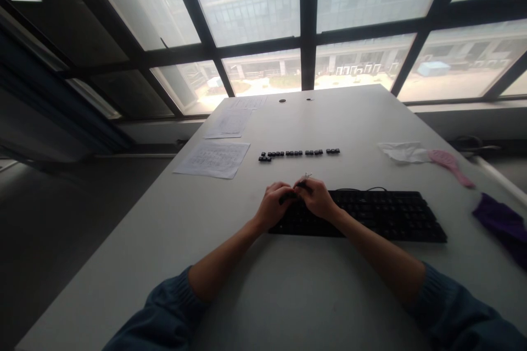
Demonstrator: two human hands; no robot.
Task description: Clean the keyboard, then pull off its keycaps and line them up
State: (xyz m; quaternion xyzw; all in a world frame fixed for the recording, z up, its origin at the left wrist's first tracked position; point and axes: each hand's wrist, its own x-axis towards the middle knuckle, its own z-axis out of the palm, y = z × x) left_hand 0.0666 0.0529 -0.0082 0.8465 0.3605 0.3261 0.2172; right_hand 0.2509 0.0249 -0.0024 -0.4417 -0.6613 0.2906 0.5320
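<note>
A black keyboard (382, 214) lies on the white table, its cable behind it. At its far left corner, my left hand (272, 205) is closed, fingers and thumb around the dark edge. My right hand (316, 197) meets it fingertip to fingertip above the top left keys. Between the right fingers is a small keycap puller (307, 176), its thin pale wire ends sticking up and its dark body mostly covered. Whether a keycap is pinched between the hands is hidden. Beyond the hands, several loose black keycaps (293, 153) stand in a row, with a few more (264, 159) in front at the left end.
Written paper sheets (214, 159) lie to the left, with more sheets (229, 122) behind. On the right are a white tissue (401, 152), a pink hairbrush (447, 160) and a purple cloth (500, 222). Round holes (282, 101) pierce the far tabletop, before large windows.
</note>
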